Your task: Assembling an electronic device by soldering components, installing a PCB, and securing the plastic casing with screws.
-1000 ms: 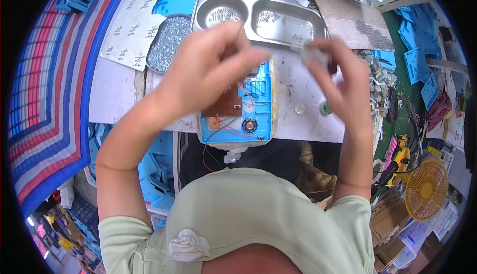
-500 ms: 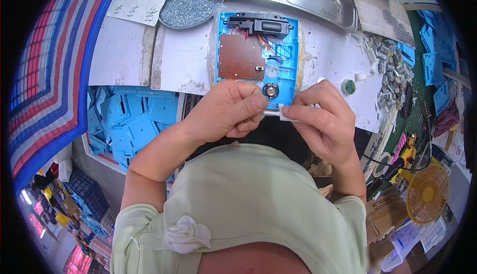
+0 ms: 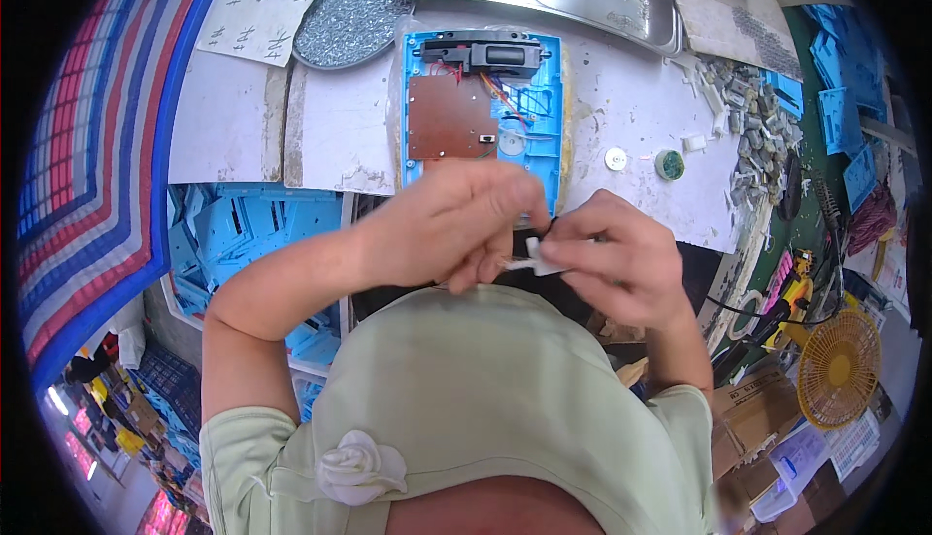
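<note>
My right hand (image 3: 621,261) pinches a small white plastic piece (image 3: 546,258) between thumb and fingers, just off the table's near edge. My left hand (image 3: 456,224) is closed close beside it, fingertips at a thin pale strand or stem that runs to the white piece; motion blurs what exactly they grip. Beyond my hands lies an open blue plastic casing (image 3: 550,137). A brown circuit board (image 3: 449,119), a black module (image 3: 500,57) and coloured wires (image 3: 505,98) sit in it. My left hand and wrist cover the casing's near end.
Right of the casing are a white disc (image 3: 615,158), a small green roll (image 3: 670,165) and a heap of small metallic parts (image 3: 762,137). Farther back stand a round tray of screws (image 3: 349,16) and a steel compartment tray (image 3: 602,1). Blue panels (image 3: 248,239) fill a bin at left.
Both hands have drawn back from the casing toward my body, the white piece still in the right. My left hand now hides the round speaker. The white disc beside the casing has come into sight.
</note>
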Demonstrator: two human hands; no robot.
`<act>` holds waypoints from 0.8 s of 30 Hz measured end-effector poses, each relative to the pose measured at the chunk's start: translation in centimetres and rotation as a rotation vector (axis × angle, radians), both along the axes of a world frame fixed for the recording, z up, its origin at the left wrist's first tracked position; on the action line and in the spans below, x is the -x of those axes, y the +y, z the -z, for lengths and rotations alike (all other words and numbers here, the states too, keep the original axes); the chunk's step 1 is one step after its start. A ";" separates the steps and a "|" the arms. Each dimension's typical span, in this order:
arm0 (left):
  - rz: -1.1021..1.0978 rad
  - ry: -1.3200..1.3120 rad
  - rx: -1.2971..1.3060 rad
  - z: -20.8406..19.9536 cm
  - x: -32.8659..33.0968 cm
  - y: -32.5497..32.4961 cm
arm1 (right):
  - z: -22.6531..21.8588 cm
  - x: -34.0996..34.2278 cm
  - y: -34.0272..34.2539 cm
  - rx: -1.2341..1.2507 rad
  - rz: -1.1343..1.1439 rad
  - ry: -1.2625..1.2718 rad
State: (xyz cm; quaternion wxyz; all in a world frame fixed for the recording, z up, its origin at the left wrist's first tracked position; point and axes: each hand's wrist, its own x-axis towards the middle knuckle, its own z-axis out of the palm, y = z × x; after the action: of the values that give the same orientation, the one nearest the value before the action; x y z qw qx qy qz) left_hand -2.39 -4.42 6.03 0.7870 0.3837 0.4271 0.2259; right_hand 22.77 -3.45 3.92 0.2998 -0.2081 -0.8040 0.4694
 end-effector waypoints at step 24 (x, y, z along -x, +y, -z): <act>0.008 0.719 -1.410 4.9 -0.1 4.5 | 1.6 -1.5 3.2 -0.310 0.395 -0.241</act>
State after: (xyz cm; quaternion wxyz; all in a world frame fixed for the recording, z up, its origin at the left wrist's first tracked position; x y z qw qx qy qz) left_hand -2.32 0.13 1.10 0.1729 0.8429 0.4100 0.3026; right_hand 24.30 -0.28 2.35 0.3161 -0.3668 -0.8399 0.2450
